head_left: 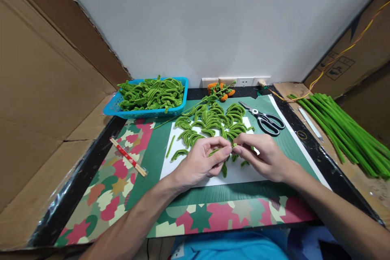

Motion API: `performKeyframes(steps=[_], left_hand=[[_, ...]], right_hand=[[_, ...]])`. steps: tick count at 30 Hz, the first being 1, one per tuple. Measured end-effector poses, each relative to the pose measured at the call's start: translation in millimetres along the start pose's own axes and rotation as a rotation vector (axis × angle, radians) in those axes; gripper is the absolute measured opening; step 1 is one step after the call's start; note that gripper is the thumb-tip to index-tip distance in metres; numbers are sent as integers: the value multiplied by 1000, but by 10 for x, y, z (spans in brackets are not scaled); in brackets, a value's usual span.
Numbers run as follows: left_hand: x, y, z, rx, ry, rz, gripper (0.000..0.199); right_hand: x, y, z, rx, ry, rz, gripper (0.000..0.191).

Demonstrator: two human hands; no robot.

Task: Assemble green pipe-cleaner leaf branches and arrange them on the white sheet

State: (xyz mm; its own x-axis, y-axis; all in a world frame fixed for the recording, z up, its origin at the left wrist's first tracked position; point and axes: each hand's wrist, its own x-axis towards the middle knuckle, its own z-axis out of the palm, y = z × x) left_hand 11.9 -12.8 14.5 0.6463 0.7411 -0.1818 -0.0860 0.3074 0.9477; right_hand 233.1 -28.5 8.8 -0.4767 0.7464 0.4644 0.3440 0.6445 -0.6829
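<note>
Wrapped chopsticks (128, 157) lie on patterned paper (118, 168) at left. A yellow cord (354, 44) runs past printed cardboard (339, 67) at right toward 1 of 4 wall plates (244, 82).

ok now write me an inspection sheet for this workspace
Surface: patterned sheet on a black tabletop, white paper on top
Work pieces: curved green fuzzy pieces on the paper, more in the blue basket; green stems at right
Clutter: scissors, wrapped chopsticks, orange flower sprig, slim pale tool
Hands: left hand and right hand pinch a small green piece
Cables: yellow-orange wires rise from the plug toward the right
Surroundings: pale wall behind, cardboard left and right
</note>
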Motion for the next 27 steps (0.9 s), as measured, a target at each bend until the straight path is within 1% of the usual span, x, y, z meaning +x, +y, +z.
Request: performKeyframes(steps=[3,5,7,10,12,13,14,15,16,17,19,20,21,23,25,27], left_hand=[[-22,13,9,14,-26,-20,44],[-43,25,23,94,-15,20,37],[-65,32,33,288,51,145,27],[-83,6,7,703,171,435,16],[-80,-40,-40,976,178,632,16],[-75,-68,-65,1102,157,704,18],[-69,-94,-85,1197,148,750,20],[-62,-115,-97,1244,154,767,21],[-57,-129,-100,1239,171,762,21],[-53,-134,-93,1181,198,738,19],[-49,-119,-62,952,223,608,13],[-46,-103,-43,800,204,503,14],[-43,-86,-28,636,163,380,20],[-32,-59,-12,308,55,168,38],[-21,-45,-14,65,-16,37,45],[-15,-36,-26,-73,-46,-56,41]], right_hand=[[-3,-15,9,25,-3,-26,26],[-6,-33,33,63,0,13,30],[-1,-58,71,163,18,117,36],[29,-95,143,402,58,312,45],[56,-105,185,528,81,399,49],[66,-104,199,561,90,418,50],[72,-101,207,565,102,424,50],[71,-95,207,536,113,415,49],[64,-89,200,470,119,389,47],[52,-83,186,377,118,344,43],[20,-67,147,165,97,215,34],[4,-56,126,76,85,139,30],[-10,-42,107,9,76,66,27],[-28,-8,81,-72,84,-54,21],[-32,31,74,-120,106,-141,18],[-30,62,75,-158,111,-196,16]])
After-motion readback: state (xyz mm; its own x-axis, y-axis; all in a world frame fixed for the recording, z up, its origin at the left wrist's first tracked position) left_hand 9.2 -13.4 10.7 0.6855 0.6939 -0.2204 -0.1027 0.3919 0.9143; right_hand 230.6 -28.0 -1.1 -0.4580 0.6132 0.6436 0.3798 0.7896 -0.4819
